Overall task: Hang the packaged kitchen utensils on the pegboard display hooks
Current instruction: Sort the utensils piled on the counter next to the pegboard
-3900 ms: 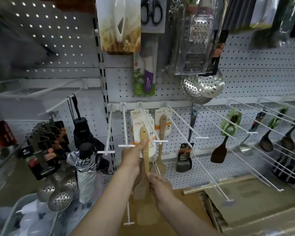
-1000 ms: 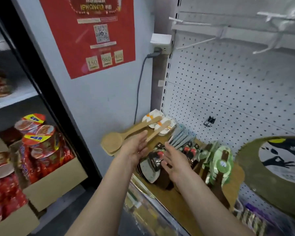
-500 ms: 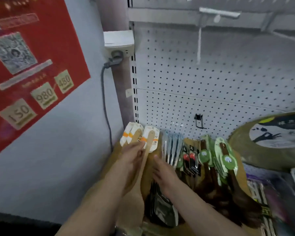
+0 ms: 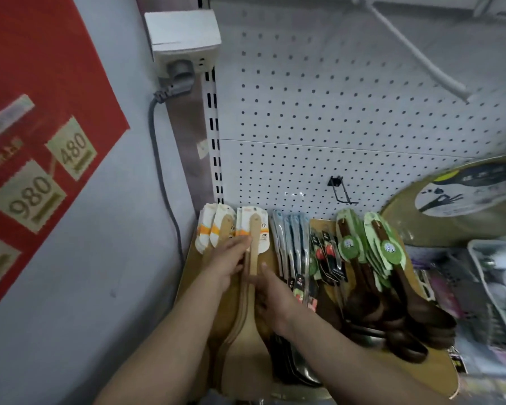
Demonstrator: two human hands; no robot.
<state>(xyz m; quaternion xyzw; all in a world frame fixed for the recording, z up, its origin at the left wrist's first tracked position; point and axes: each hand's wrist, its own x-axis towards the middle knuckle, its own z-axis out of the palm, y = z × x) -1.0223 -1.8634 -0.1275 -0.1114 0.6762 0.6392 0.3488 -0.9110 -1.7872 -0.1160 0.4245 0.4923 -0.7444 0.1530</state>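
A: Wooden spatulas (image 4: pixel 253 258), each on a white and orange card, lay in a fanned pile at the left end of the wooden shelf board (image 4: pixel 438 363), just under the pegboard (image 4: pixel 333 112). Why were they lying flat there?

B: In the head view, the only one there was, it looked like a staging spot: each kind of utensil was grouped in its own row, card ends towards the board, probably so a bunch could be lifted with the hang holes together.

A: And the hands?

B: The left hand (image 4: pixel 228 261) was curled over the pile near the cards, thumb tip against the top handle. The right hand (image 4: pixel 272 296) lay on the handles lower down, fingers bent around them from the right. Both seemed to have hold of the top spatulas, though how many I couldn't tell.

A: So where did the load sit against the grip?

B: Cards stuck out above the left hand, the broad blades ran below the right wrist, towards the camera. The hands held the narrow middle, which I'd judge kept the bundle from sliding apart.

A: Any hook close by?

B: A small black hook (image 4: pixel 341 190) sat on the board to the right, and a long white hook (image 4: pixel 421 54) higher up; both were bare. Beside the spatulas lay blue-handled utensils (image 4: pixel 292 244), black-carded ones and dark ladles with green tags (image 4: pixel 387 249).
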